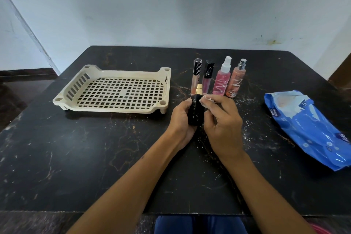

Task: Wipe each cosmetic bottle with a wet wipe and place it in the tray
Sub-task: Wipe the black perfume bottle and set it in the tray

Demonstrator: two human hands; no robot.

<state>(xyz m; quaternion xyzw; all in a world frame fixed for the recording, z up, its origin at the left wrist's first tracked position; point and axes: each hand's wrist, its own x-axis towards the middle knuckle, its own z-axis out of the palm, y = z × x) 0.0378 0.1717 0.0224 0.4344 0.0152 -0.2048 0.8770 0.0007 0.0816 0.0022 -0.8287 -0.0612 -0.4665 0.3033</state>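
- head view: i see a dark table [95, 157] with both hands over its middle.
- my left hand [181, 118] has its fingers curled round a black bottle [195, 112]. it holds the bottle up off the table, just in front of the row of other bottles.
- the black bottle has a gold top [199, 89] and small white specks on its side.
- my right hand [222, 119] pinches a small white wet wipe [206, 99] with its fingers and thumb. the wipe touches the top right side of the black bottle.
- behind the hands four more bottles stand up in a row: a tube with a clear cap [196, 77], a tube with a black cap [207, 77], a pink spray bottle [222, 80] and an orange spray bottle [236, 80]. they stand close side by side.
- the cream tray [117, 108] sits on the left part of the table, near the bottles but apart from them. it has a floor full of little square holes, and no bottle is in it.
- a blue pack of wipes [311, 129] lies on the right side of the table, well apart from my hands. its top flap looks open.
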